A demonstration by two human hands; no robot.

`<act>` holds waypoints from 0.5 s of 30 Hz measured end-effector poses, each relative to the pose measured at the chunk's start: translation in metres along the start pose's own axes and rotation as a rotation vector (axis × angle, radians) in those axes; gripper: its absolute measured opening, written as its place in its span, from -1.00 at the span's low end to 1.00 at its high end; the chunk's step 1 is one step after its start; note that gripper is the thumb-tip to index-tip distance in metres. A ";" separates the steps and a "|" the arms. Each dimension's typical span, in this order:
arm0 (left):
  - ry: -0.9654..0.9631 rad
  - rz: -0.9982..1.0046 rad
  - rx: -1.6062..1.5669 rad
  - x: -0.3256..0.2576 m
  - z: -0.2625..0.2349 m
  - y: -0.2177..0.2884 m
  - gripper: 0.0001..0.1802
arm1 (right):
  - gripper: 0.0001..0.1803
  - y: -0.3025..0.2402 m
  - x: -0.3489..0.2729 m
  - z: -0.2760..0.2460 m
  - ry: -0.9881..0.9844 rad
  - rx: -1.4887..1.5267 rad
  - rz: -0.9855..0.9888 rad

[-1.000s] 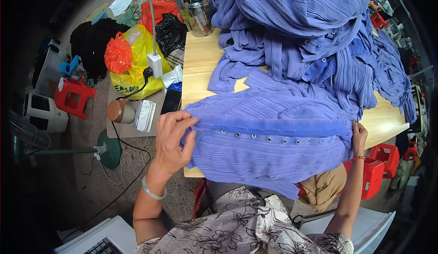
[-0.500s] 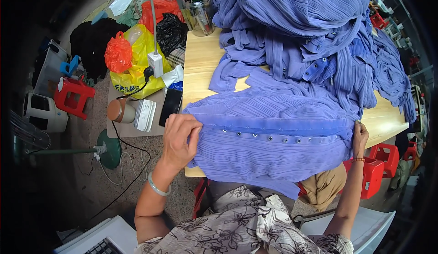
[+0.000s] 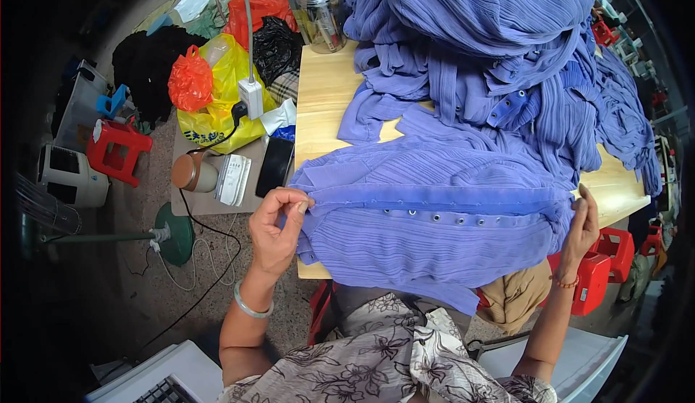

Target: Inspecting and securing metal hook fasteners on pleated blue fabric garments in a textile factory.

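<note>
Floral grey-black top; silver bangle [image 3: 252,306] on left wrist, beaded bracelet [image 3: 565,283] on right.

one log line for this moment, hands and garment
left hand: pinching left end of purple garment | right hand: gripping right end | garment: stretched flat over wooden table edge, snap strip up

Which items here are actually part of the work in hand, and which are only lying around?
In use: periwinkle pleated garment with snap-button band, pinched by left hand and right hand; wooden table.

Lying about: heap of matching garments, yellow plastic bag, black phone, red plastic stool.
</note>
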State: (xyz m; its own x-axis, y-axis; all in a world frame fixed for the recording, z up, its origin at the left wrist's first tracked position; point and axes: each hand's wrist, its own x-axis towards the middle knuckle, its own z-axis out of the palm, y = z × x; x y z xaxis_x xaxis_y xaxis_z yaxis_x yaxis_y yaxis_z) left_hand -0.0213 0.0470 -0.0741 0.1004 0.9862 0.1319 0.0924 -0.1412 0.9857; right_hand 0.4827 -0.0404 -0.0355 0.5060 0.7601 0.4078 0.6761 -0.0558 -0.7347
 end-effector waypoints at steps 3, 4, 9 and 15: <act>0.032 0.015 -0.056 -0.002 0.000 -0.004 -0.96 | -0.67 -0.074 -0.023 0.042 -0.255 0.080 -0.127; 0.029 0.018 -0.061 -0.001 0.001 -0.003 -0.96 | -0.63 -0.099 -0.027 0.051 -0.404 0.092 -0.104; 0.083 0.121 0.053 -0.004 0.003 0.002 -0.94 | -0.58 -0.172 -0.050 0.121 -0.820 0.145 -0.261; 0.126 0.182 0.143 -0.014 0.010 0.003 -0.94 | -0.53 -0.193 -0.094 0.188 -0.714 0.133 -0.509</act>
State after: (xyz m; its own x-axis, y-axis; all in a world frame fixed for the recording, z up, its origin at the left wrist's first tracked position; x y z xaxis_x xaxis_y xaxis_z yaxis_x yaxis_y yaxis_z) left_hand -0.0119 0.0321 -0.0737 0.0051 0.9452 0.3265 0.2241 -0.3192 0.9208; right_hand 0.2040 0.0209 -0.0339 -0.3244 0.8971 0.2999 0.6374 0.4416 -0.6315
